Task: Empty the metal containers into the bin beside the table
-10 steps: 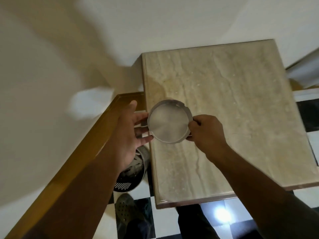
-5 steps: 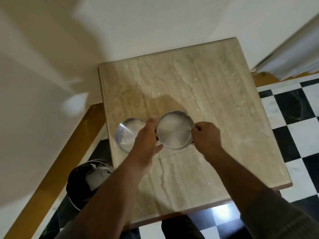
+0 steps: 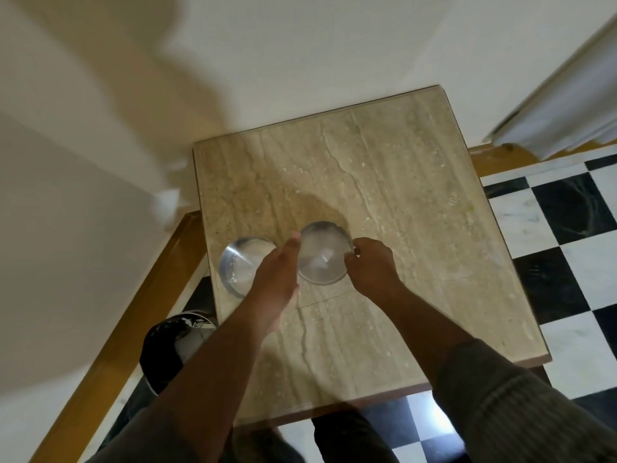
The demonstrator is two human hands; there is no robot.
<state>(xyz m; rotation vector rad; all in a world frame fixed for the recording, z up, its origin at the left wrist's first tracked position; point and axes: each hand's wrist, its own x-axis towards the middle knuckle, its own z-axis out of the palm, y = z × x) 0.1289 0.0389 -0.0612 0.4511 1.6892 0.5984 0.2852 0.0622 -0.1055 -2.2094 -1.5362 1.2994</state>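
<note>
Two round metal containers sit on the marble table [image 3: 400, 195]. The left metal container [image 3: 242, 262] stands by the table's left edge, untouched and shiny inside. The right metal container [image 3: 322, 259] is held between both hands near the table's middle, low over or on the top. My left hand [image 3: 275, 279] presses its left rim, fingers stretched forward. My right hand [image 3: 370, 267] pinches its right rim. The black bin [image 3: 173, 345] stands on the floor left of the table, partly hidden by my left forearm.
A wooden border [image 3: 133, 312] runs along the wall left of the bin. Black-and-white checkered floor [image 3: 551, 228] lies to the right and in front. A white curtain [image 3: 567, 111] hangs at the top right. My legs show below the table's near edge.
The held container has come from the table's left edge above the bin to the table's middle, beside the second container. Both hands stay on it.
</note>
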